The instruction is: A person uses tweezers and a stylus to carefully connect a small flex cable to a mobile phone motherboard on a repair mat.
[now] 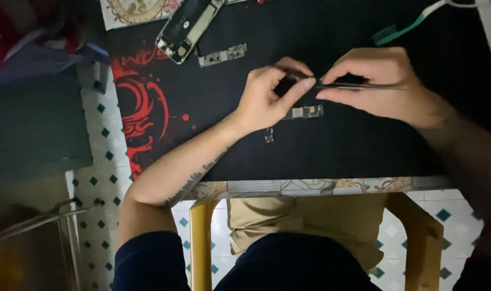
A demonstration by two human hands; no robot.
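Tweezers [358, 85], dark and slender, are gripped in the right hand [380, 86] above the middle of a black work mat [364, 145], their tips brought up against the fingertips of the left hand [267, 99]. The right thumb and forefinger are seen pinched closed around the tool's shaft, with the remaining fingers curled under. The left hand's thumb and forefinger are pressed together on a small dark part [284, 85], whose kind cannot be told in the dim light. Both hands are held just over the mat, touching at the fingertips.

A narrow circuit board [304, 112] is laid flat on the mat directly below the hands, and a tiny square component [269, 135] is set a little nearer the mat's front edge. A second, longer circuit board [222, 55] is placed further back, just beside an opened phone chassis [189, 27] lying at an angle near the mat's far edge. A green-handled brush [404, 29] is seen at the far right. Red dragon artwork [137, 108] is printed along the mat's left side. The mat is spread over a patterned table [267, 187], and a yellow stool [202, 237] is partly seen beneath the seated person.
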